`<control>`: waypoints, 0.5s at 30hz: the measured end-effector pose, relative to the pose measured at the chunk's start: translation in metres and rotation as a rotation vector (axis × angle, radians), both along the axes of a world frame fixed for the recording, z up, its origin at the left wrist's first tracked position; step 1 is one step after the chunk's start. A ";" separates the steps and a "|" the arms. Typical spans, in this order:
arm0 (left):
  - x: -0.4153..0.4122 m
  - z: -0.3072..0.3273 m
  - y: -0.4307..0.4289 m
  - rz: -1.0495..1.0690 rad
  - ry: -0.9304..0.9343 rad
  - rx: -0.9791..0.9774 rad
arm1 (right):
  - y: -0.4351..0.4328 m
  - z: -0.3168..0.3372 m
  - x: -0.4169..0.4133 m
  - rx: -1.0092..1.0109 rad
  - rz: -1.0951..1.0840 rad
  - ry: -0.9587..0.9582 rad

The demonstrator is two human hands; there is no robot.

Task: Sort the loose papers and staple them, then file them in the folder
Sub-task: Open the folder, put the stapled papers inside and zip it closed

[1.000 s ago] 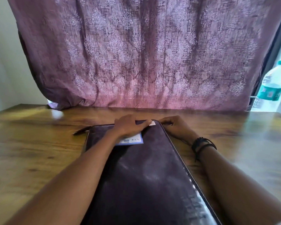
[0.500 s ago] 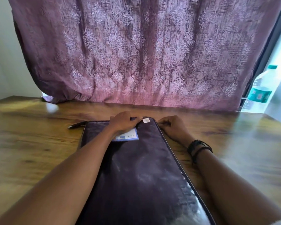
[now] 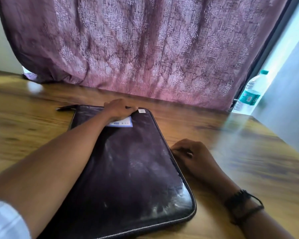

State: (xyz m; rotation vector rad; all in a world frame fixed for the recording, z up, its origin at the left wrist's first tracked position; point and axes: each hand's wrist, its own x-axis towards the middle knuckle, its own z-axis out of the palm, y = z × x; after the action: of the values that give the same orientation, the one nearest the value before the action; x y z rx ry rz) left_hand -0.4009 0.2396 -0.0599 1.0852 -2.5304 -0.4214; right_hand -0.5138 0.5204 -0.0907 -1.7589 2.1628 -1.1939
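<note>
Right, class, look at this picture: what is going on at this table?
A person sits at a wooden table with a dark zipped folder lying flat on it. The left hand presses down on the folder's far end, partly covering a small label. The right hand pinches at the zip along the folder's right edge. A pen lies at the far left corner. No loose papers or stapler are visible.

surface: wooden table, brown grain, glossy | centre: dark zippered folder laid flat, zip seen along right and near edges | far left: black pen laid just beside folder's far corner | right: right hand rested on the wood, touching folder's right edge
</note>
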 end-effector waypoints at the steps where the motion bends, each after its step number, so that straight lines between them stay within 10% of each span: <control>1: -0.001 0.000 -0.001 0.001 -0.006 -0.006 | 0.012 0.003 0.004 0.006 0.040 -0.019; 6: -0.004 -0.005 -0.005 0.020 -0.017 -0.046 | 0.034 0.002 0.009 0.007 0.080 -0.044; 10: -0.005 -0.001 0.013 0.007 -0.062 -0.516 | 0.028 -0.002 0.008 -0.008 0.036 -0.003; 15: 0.004 -0.002 0.088 -0.510 -0.118 -0.317 | 0.027 -0.003 0.008 -0.038 0.009 0.022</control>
State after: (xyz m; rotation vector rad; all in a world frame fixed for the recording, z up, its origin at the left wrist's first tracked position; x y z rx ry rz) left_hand -0.3967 0.3279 -0.0616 0.3540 -2.8390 -0.0716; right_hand -0.5060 0.5478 -0.0941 -1.8025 2.1561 -1.2277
